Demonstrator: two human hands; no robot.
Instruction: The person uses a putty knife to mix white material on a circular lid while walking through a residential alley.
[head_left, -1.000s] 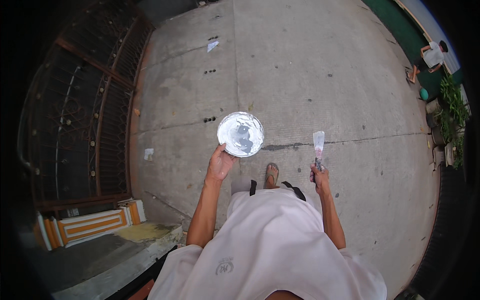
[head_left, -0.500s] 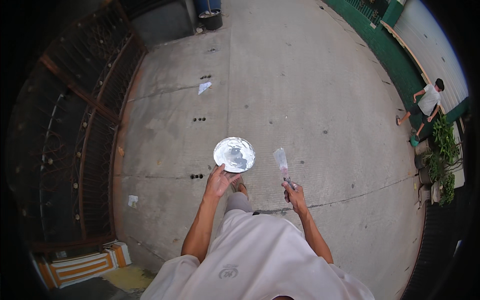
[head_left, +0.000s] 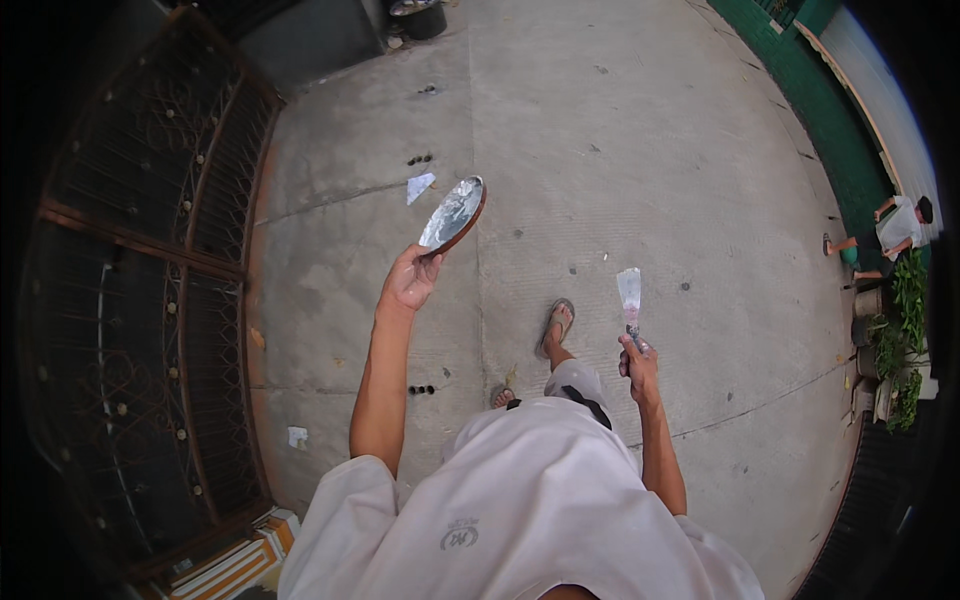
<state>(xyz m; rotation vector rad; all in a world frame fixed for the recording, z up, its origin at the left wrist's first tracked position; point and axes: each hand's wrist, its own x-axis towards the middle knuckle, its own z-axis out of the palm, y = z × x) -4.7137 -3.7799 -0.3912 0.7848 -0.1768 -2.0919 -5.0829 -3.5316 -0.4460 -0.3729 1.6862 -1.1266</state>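
Note:
My left hand [head_left: 412, 280] grips the near rim of a round, shallow plate [head_left: 455, 215] and holds it out ahead of me, tipped up on a slant. White and silvery paste smears its inner face, and its outside edge is reddish brown. Off to the right, my right hand [head_left: 640, 362] is closed round the handle of a putty knife [head_left: 629, 295]. The knife's wide blade points away from me and carries whitish smears. Plate and knife are well apart, both above the concrete.
Dark metal gates [head_left: 165, 300] line the left side. Paper scraps [head_left: 420, 187] lie on the concrete ground [head_left: 540, 160]. A black pot [head_left: 420, 20] stands far ahead. Along the right, a person [head_left: 903, 226] walks beside a green wall [head_left: 815, 100], near potted plants [head_left: 888, 345].
My left hand has moved forward, and the plate has tilted from nearly face-up to a steep slant. My right hand with the putty knife has shifted right. My feet have stepped.

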